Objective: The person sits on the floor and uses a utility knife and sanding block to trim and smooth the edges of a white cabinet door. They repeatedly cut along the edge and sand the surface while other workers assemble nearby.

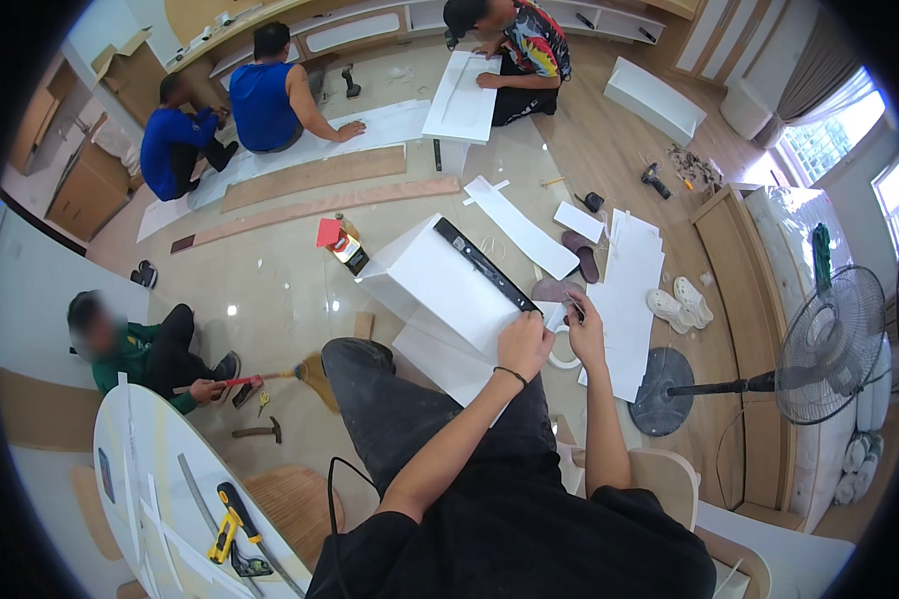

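Note:
A white box-shaped panel piece, like a drawer (425, 275), rests tilted against my knees. Along its upper right edge runs a black metal drawer slide (484, 262). My left hand (525, 344), with a dark band at the wrist, is closed at the near end of this slide, fingers curled by the box's corner. Just right of it, my right hand (584, 324) is raised in a pinch; a small dark thing shows between its fingers, too small to name. Beneath both hands lies a white ring, like a tape roll (564, 349).
Several people work around the floor, one beside a white panel (464, 95). A standing fan (829, 344) is at right. White boards (624, 299), slippers (581, 257), a yellow-labelled bottle (348, 250) and a hammer (260, 430) lie about. A round table (135, 449) carries a yellow-black tool (228, 524).

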A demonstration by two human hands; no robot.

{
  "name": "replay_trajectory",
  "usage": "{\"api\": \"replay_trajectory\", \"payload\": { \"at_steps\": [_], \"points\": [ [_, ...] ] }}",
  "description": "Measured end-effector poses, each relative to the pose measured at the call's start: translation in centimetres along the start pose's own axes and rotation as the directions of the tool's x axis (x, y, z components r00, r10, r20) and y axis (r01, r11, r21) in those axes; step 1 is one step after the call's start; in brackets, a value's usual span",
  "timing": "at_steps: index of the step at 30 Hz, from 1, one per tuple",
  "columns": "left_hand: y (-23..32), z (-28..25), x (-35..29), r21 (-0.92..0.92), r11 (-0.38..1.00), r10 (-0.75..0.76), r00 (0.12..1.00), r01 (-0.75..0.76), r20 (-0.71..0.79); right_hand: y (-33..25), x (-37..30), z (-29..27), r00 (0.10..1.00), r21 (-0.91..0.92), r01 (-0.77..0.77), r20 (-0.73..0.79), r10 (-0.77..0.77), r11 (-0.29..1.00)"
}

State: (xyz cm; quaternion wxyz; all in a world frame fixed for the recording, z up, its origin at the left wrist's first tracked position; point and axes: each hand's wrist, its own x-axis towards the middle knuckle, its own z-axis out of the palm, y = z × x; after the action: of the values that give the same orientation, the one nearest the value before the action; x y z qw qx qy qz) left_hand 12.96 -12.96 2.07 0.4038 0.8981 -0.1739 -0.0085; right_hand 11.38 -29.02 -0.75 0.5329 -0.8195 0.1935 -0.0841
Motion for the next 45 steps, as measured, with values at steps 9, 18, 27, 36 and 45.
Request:
{"api": "replay_trajectory", "payload": {
  "at_steps": [9,18,27,36,45],
  "points": [
    [0.7,-3.5,-3.7,-0.097,0.995,-0.029,0.972,0.007,-0.233,1.7,0.8,-1.1,0.989,-0.046,0.036,-0.140,-0.042,0.998],
    [0.1,-4.9,-6.8,-0.005,0.981,0.194,0.976,-0.195,-0.104,-3.5,-2.8,-3.0,0.990,-0.170,-0.142,-0.034,0.139,0.975],
    [-0.4,-3.4,-7.4,0.134,0.956,0.259,0.966,-0.260,0.022,-8.1,-3.4,-4.1,0.953,-0.700,0.275,0.289,-0.091,0.659],
    [-1.7,-5.1,-9.7,-0.086,0.973,0.210,0.977,-0.213,-0.038,-8.6,-3.9,-3.8,0.828,-0.769,0.561,0.523,-0.203,0.306],
    [-2.2,-5.0,-9.0,-0.297,0.940,0.151,0.986,-0.167,-0.074,-8.9,-5.1,-3.2,0.782,-0.768,0.619,0.584,-0.219,0.162]
  ]
}}
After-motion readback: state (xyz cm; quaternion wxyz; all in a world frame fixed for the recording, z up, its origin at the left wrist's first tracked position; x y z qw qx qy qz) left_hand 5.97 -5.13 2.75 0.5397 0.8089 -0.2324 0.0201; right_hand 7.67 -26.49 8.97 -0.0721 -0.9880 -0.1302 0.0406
